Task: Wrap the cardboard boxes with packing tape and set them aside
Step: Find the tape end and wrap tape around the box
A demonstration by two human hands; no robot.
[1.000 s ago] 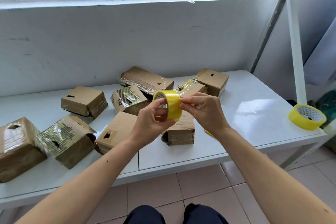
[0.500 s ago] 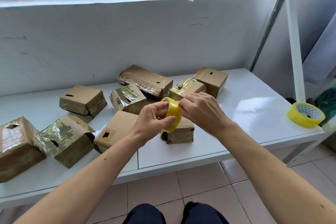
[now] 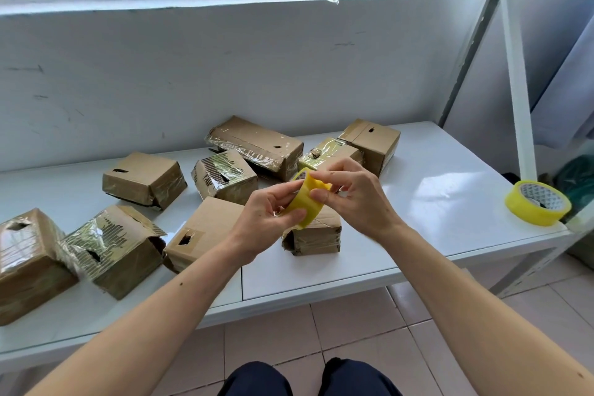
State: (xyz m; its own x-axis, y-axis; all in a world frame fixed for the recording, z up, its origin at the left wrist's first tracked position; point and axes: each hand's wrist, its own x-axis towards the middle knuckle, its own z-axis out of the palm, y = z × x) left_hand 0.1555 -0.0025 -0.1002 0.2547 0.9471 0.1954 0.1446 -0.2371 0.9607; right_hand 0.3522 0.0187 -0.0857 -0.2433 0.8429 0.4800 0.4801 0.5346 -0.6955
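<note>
A yellow tape roll (image 3: 308,202) is held above the white table (image 3: 434,202) between both hands. My left hand (image 3: 266,219) grips the roll from below and the left. My right hand (image 3: 356,199) pinches its upper rim with thumb and forefinger. Directly under the roll lies a small taped cardboard box (image 3: 316,235). A plain brown box (image 3: 202,231) with a dark hole sits just left of it. Several other cardboard boxes, some covered in shiny tape, are scattered behind and to the left.
A second yellow tape roll (image 3: 537,202) lies at the table's right edge beside a white shelf post (image 3: 517,90). A grey wall stands behind the table. Large taped boxes (image 3: 29,260) crowd the left end. Tiled floor and my knees show below.
The roll has tilted and sunk a little toward the small box. My right hand's fingers have shifted along the roll's rim.
</note>
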